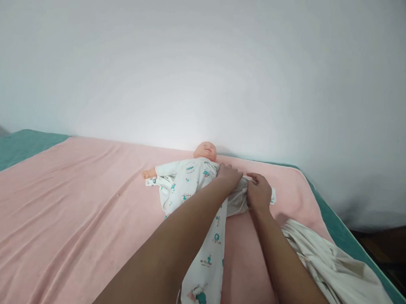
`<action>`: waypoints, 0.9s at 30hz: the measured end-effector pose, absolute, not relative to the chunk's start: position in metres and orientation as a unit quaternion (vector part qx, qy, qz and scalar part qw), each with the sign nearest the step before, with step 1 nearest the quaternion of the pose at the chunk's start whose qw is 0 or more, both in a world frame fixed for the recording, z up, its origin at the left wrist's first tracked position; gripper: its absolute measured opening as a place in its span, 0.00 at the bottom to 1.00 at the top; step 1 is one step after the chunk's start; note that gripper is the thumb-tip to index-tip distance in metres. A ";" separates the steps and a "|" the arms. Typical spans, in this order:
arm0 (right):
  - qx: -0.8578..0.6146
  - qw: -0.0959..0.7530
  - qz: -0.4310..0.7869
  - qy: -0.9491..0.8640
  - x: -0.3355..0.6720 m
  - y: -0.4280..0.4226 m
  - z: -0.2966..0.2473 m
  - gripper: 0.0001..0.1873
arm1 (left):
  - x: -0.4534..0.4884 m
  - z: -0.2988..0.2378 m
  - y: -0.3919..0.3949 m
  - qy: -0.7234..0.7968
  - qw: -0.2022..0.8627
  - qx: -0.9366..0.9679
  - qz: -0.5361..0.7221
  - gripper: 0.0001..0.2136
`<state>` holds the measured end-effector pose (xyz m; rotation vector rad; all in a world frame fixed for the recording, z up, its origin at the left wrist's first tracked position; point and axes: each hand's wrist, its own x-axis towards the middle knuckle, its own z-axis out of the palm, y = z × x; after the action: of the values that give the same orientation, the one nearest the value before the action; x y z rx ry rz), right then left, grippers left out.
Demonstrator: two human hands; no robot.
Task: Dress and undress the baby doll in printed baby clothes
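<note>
A baby doll [206, 151] lies on its back, its head toward the wall. White baby clothes [194, 179] with small teal prints cover its body, and a long printed leg of cloth stretches toward me. One doll arm [149, 173] sticks out of a sleeve on the left. My left hand [229, 176] rests at the doll's shoulder on the right, its fingers bent over the cloth. Beside it, my right hand [259, 192] pinches the edge of the garment near the other sleeve. The doll's second arm is hidden by cloth and my hands.
A pink sheet [65, 208] with wrinkles covers the bed, over a teal layer [27, 146] at its edges. A crumpled white cloth [340, 266] lies at the right near my forearm. The pale wall [194, 69] stands right behind the doll's head.
</note>
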<state>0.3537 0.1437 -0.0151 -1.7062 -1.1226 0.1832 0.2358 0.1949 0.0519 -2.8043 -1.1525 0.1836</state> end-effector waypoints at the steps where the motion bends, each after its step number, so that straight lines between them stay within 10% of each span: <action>1: -0.710 0.530 0.085 -0.457 0.355 0.144 -0.016 0.21 | 0.235 0.054 0.196 -0.378 0.055 -0.922 0.061 0.17; 22: -0.478 0.744 0.419 -0.206 0.391 0.152 -0.018 0.20 | 0.205 0.097 0.189 -0.386 0.038 -0.921 0.038 0.15; 27: -0.523 0.754 0.318 -0.240 0.396 0.146 -0.004 0.14 | 0.202 0.095 0.190 -0.401 0.012 -0.916 0.025 0.16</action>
<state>0.3964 0.1460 -0.0035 -1.1413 -0.5239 0.6937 0.2023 0.1904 0.0954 -2.8549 -1.2504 0.0765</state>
